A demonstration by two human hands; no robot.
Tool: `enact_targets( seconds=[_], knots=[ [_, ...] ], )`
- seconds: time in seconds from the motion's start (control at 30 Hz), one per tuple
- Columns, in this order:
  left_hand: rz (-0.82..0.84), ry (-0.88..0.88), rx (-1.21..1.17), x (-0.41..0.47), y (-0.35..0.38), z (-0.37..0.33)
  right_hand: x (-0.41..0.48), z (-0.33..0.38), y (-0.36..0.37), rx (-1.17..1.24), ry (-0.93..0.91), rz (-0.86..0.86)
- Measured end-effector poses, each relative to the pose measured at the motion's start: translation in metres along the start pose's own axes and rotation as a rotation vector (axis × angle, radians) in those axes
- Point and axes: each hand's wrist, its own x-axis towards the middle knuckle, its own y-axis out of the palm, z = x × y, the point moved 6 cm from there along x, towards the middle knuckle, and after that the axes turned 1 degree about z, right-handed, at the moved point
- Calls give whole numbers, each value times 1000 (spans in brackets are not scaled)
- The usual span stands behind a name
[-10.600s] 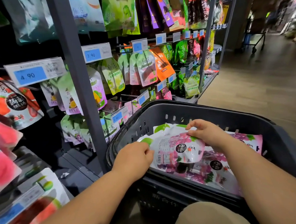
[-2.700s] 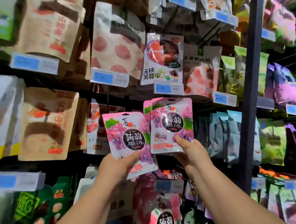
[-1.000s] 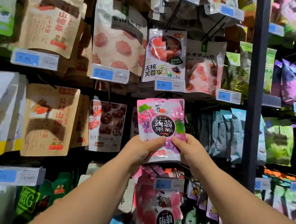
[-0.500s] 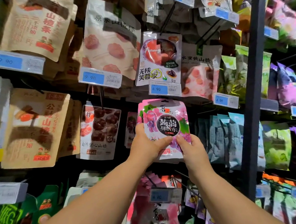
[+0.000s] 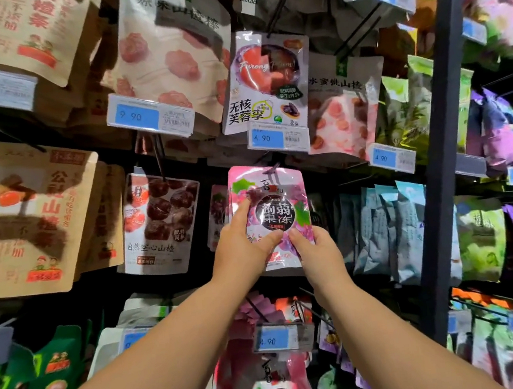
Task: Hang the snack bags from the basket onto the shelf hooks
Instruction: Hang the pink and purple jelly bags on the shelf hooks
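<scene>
A pink grape snack bag [image 5: 273,199] with a black round label is held upright against the shelf, its top hole at a dark shelf hook [image 5: 273,169]. My left hand [image 5: 243,248] grips its lower left side, index finger stretched up over the front and thumb across the bottom. My right hand [image 5: 315,251] pinches the lower right corner. A second pink bag seems to sit right behind the front one. The basket is out of view.
Hanging bags crowd all around: brown hawthorn bags [image 5: 29,215] at left, a dark fruit bag [image 5: 161,220] beside my left hand, a plum bag [image 5: 268,79] above, blue-grey bags [image 5: 385,231] at right. A price tag [image 5: 280,339] juts out below. A dark upright post [image 5: 443,143] stands right.
Both hands have raised the pink bag up and toward the shelf until its top reaches the hook. My left index finger now stretches up over the bag's front.
</scene>
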Motion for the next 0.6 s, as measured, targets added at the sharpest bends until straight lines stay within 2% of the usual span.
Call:
enact_targets(
  seconds=[0.3,0.6],
  knots=[
    [13,-44,87,15,3,20,12,-14,14,-38,0,19],
    [-33,-50,116,22,6,35,19,-25,23,-66,89,55]
  ],
)
